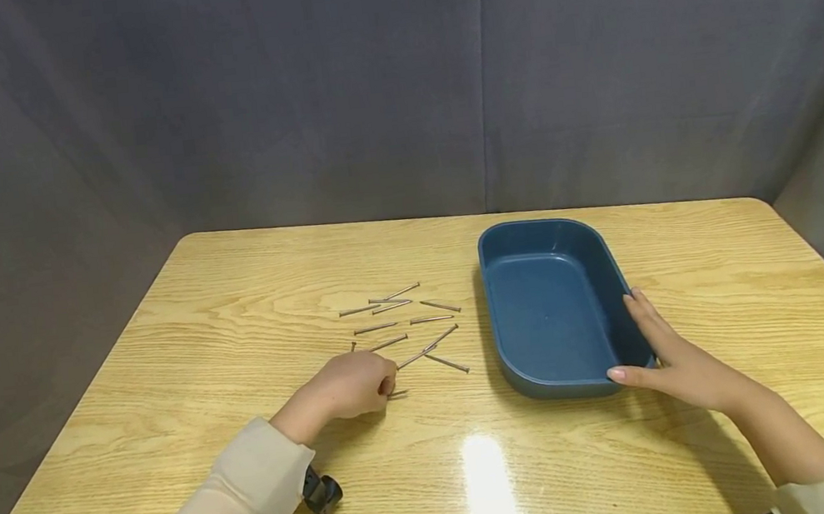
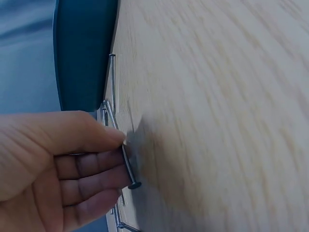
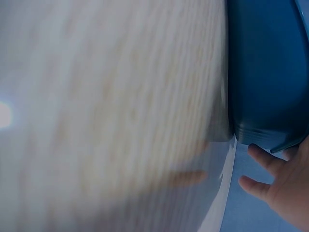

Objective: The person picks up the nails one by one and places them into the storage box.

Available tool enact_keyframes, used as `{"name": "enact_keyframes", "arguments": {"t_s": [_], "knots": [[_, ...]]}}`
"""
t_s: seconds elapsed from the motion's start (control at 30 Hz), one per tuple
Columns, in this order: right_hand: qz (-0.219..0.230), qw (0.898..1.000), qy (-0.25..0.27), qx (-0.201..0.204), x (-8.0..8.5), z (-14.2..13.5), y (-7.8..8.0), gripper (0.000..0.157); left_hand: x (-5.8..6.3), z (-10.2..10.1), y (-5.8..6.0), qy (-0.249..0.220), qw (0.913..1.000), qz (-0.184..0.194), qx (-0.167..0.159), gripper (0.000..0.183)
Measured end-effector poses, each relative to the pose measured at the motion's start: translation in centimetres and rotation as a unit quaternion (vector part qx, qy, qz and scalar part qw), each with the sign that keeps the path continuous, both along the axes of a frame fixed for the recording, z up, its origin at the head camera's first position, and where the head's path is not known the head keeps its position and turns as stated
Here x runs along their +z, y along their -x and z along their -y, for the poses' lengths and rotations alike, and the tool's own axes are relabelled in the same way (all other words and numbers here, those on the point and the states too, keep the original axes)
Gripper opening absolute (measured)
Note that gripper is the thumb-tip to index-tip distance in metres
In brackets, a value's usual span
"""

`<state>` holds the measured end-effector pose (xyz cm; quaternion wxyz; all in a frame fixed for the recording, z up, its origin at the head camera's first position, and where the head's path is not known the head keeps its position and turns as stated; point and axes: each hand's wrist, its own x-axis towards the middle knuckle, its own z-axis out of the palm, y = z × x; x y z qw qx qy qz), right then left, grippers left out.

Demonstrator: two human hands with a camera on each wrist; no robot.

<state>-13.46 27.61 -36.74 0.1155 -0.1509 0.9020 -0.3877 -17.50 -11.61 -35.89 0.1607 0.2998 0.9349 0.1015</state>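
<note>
From where I stand, the thing being handled is a single nail [image 2: 128, 164], pinched between the thumb and fingers of the left hand [image 1: 356, 384], low over the near left part of the scene. The left wrist view shows its flat head sticking out past the fingertips, close to the wood. Just beyond that hand, about a dozen loose nails [image 1: 375, 328] lie scattered, pointing various ways, a few crossing or touching one another.

To the right of them sits a deep blue box [image 1: 550, 322] with rounded corners, its long side running from near to far. The right hand [image 1: 683, 367] is at its near right corner, fingers straight and spread: the thumb lies over the rim, the other fingers reach along the outside of the right wall.

All of this is on a pale wood-grained table [image 1: 578, 474], where a bright glare [image 1: 490, 483] shows at the near side. The left arm wears a beige sleeve [image 1: 220, 512], with a small black camera [image 1: 321, 493] at the wrist. Grey curtains [image 1: 289, 94] hang behind the far edge.
</note>
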Motion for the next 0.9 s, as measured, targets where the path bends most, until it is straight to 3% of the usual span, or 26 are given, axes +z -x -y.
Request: {"name": "enact_keyframes", "arguments": {"t_s": [0.4, 0.63, 0.9], "knots": [[0.001, 1.0, 0.007, 0.002, -0.1, 0.0, -0.1, 0.096, -0.3, -0.2, 0.4, -0.058, 0.9975, 0.037, -0.015, 0.014], [-0.003, 1.0, 0.002, 0.005, 0.0, 0.1, 0.0, 0.096, 0.0, -0.4, 0.5, -0.096, 0.9932, 0.046, -0.047, 0.01], [0.005, 1.0, 0.005, 0.002, 0.1, 0.0, 0.0, 0.096, 0.3, -1.1, 0.8, -0.136, 0.9876, 0.051, -0.058, 0.008]]}}
